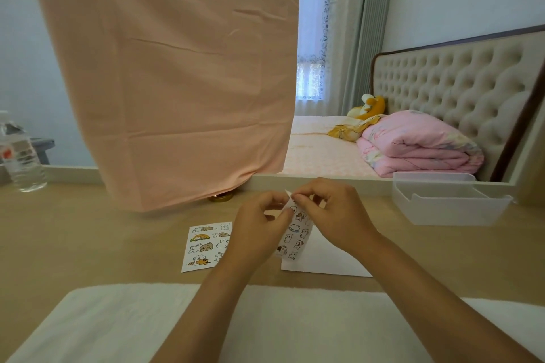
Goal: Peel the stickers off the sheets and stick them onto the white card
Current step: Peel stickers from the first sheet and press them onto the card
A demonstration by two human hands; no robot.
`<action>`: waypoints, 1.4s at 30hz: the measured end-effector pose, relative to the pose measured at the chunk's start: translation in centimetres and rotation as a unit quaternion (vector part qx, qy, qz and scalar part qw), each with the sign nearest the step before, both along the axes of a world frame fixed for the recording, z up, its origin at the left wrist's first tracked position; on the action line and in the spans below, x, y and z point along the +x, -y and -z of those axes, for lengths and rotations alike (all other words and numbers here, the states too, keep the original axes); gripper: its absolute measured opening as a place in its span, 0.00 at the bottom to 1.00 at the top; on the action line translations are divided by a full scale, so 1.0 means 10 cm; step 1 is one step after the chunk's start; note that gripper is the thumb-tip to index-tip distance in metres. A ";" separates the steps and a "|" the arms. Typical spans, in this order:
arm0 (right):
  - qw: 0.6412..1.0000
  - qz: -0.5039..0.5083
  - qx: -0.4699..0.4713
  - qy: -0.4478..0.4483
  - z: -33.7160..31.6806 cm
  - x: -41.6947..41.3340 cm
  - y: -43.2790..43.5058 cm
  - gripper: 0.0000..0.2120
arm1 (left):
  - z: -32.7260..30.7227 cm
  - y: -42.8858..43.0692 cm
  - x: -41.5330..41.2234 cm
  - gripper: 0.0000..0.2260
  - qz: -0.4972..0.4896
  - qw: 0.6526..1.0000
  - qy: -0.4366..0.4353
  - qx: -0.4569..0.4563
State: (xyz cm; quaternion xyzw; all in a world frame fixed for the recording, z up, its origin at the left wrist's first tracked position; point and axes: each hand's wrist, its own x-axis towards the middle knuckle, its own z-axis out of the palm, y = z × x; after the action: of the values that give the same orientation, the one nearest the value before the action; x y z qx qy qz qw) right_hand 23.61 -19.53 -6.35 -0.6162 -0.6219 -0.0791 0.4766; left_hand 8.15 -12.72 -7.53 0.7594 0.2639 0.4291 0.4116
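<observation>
Two sticker sheets are in play, and both grips are closed on one of them. The left grip [259, 227] pinches the held sticker sheet [295, 234] along its left edge. The right grip [333, 215] nips its top corner with curled fingertips; whether they have a sticker or only the backing is too small to tell.

That sheet is lifted off the worktop [88, 239] and stands nearly upright between the two grips. Its long axis runs from the pinched top corner down toward the person, and its printed face shows to the camera. Its lower end hangs over the near-left corner of the white card [327, 259], which lies flat under the right wrist.

The flat sticker sheet [206, 246] lies just left of the left grip, long axis running away from the person.

Bare worktop stretches left to a water bottle [20, 153] near the far-left edge. On the right a white plastic tray [448, 203] sits well apart from the card. Behind the grips the hem of a pink cloth [177, 82] hangs to the worktop, a gold lid [220, 197] showing under it. A white cloth [118, 321] covers the near edge.
</observation>
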 end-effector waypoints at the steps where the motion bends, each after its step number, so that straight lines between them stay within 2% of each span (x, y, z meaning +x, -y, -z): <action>1: 1.000 0.001 0.001 0.003 0.01 0.00 -0.01 0.04 | 0.00 0.00 0.00 0.05 0.002 1.000 0.007 -0.016; 6: 1.000 -0.009 -0.012 -0.011 0.01 0.01 -0.02 0.05 | -0.06 0.06 -0.01 0.04 0.031 0.983 0.085 -0.163; 8: 0.999 -0.022 -0.026 -0.020 -0.01 0.01 -0.02 0.05 | -0.09 0.08 -0.02 0.06 0.035 0.978 0.097 -0.183; 15: 0.999 -0.025 0.000 0.029 0.03 0.04 -0.04 0.08 | -0.11 0.04 -0.02 0.07 0.009 0.965 0.061 -0.254; 20: 0.998 -0.025 0.008 0.052 -0.02 -0.03 0.00 0.10 | -0.16 0.05 -0.05 0.08 0.045 0.951 0.057 -0.300; 23: 0.998 -0.007 0.009 0.067 -0.07 -0.04 0.04 0.16 | -0.17 0.06 -0.07 0.09 0.071 0.951 0.059 -0.296; 26: 0.998 0.000 0.008 0.061 -0.13 -0.04 0.07 0.16 | -0.18 0.07 -0.06 0.08 0.065 0.961 0.061 -0.263; 32: 0.996 -0.014 -0.072 0.059 -0.21 0.02 0.10 0.05 | -0.14 0.06 -0.09 0.05 0.038 0.988 0.039 -0.146; 37: 0.995 -0.028 -0.096 0.010 -0.25 0.02 0.11 0.03 | -0.15 0.04 -0.12 0.03 0.031 0.997 0.032 -0.057; 42: 0.996 0.004 -0.083 0.041 -0.22 -0.01 0.12 0.03 | -0.10 0.05 -0.09 0.02 0.014 0.998 0.033 -0.058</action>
State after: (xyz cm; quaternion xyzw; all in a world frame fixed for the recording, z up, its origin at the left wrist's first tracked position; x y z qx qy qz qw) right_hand 23.48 -20.70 -4.19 -0.6521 -0.6433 -0.0546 0.3975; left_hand 7.21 -13.19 -6.48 0.7234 0.2639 0.4315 0.4699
